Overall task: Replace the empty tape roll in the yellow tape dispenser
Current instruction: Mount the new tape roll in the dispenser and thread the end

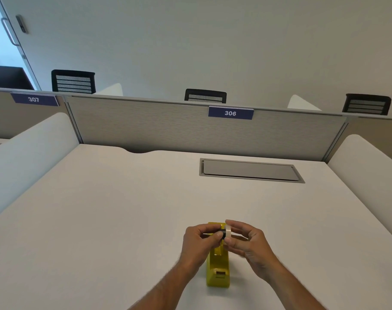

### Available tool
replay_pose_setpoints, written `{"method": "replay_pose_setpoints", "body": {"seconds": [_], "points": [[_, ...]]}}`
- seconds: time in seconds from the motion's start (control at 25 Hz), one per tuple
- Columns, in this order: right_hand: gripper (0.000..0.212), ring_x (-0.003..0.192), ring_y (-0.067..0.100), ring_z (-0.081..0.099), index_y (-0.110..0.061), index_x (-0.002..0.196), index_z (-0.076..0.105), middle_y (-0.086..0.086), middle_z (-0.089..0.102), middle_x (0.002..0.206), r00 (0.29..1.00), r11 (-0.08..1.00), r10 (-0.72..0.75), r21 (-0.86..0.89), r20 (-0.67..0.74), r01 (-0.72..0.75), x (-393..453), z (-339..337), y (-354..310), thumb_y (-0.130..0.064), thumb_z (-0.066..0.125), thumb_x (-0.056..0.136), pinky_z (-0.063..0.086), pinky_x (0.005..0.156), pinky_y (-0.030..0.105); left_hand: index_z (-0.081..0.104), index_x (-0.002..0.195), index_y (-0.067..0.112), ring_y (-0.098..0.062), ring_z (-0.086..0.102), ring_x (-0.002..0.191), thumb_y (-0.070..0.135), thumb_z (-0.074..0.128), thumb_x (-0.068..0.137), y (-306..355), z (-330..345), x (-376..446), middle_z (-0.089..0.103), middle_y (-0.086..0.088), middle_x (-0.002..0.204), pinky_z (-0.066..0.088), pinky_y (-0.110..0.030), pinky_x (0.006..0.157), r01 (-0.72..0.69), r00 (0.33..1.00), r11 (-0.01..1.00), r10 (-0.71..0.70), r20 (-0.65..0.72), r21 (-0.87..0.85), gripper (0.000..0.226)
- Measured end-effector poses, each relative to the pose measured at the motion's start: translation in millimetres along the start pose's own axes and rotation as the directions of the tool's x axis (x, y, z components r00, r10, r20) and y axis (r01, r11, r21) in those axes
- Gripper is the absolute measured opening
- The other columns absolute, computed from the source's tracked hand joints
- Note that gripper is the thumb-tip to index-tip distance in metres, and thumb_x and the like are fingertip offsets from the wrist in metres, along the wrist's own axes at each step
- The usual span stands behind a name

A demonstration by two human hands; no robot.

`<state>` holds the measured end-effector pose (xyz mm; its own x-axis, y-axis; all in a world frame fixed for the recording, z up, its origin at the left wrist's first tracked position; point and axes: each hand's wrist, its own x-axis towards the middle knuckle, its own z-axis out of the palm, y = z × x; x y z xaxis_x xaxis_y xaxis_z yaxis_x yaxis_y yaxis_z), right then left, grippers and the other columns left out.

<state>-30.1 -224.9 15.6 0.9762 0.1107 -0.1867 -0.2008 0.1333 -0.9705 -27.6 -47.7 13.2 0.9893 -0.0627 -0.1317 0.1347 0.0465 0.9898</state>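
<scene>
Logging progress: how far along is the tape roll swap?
Midway. Done: the yellow plastic tape dispenser stands with its roll cradle empty. In hand: left hand holds a black spindle, right hand a whitish tape roll against it. Left: seating both in the dispenser.

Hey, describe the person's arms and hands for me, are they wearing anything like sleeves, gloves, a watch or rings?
Both forearms are bare as far as the picture shows, with no sleeves in view. The left hand and right hand have no gloves. No watch, bracelet or ring shows on either. Fine hair is visible along both forearms.
</scene>
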Motion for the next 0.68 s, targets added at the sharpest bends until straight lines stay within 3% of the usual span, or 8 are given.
{"method": "replay_pose_setpoints", "body": {"seconds": [0.52,0.68], "points": [[0.052,0.096,0.030,0.073,-0.014,0.112,0.073,0.014,0.077,0.102,0.999,1.000,-0.007,-0.020,0.051,0.008,-1.6,0.7,1.8,-0.005,0.086,0.063,0.062,0.072,0.035,0.079,0.103,0.022,-0.018,0.077,0.084,0.013,0.078,0.083,-3.3,-2.7,0.6,0.080,0.000,0.096,0.063,-0.043,0.085,-0.008,1.000,0.990,0.008,-0.003,0.144,0.022],[0.054,0.097,0.031,0.073,-0.011,0.114,0.071,0.016,0.077,0.102,0.998,0.998,-0.006,-0.061,0.066,0.010,-2.7,3.8,4.3,-0.004,0.086,0.063,0.062,0.073,0.035,0.079,0.097,0.036,-0.014,0.076,0.085,0.012,0.076,0.083,-3.7,-2.2,-1.4,0.080,0.007,0.095,0.063,-0.036,0.083,-0.033,0.999,0.975,0.027,0.033,0.218,0.028]]}}
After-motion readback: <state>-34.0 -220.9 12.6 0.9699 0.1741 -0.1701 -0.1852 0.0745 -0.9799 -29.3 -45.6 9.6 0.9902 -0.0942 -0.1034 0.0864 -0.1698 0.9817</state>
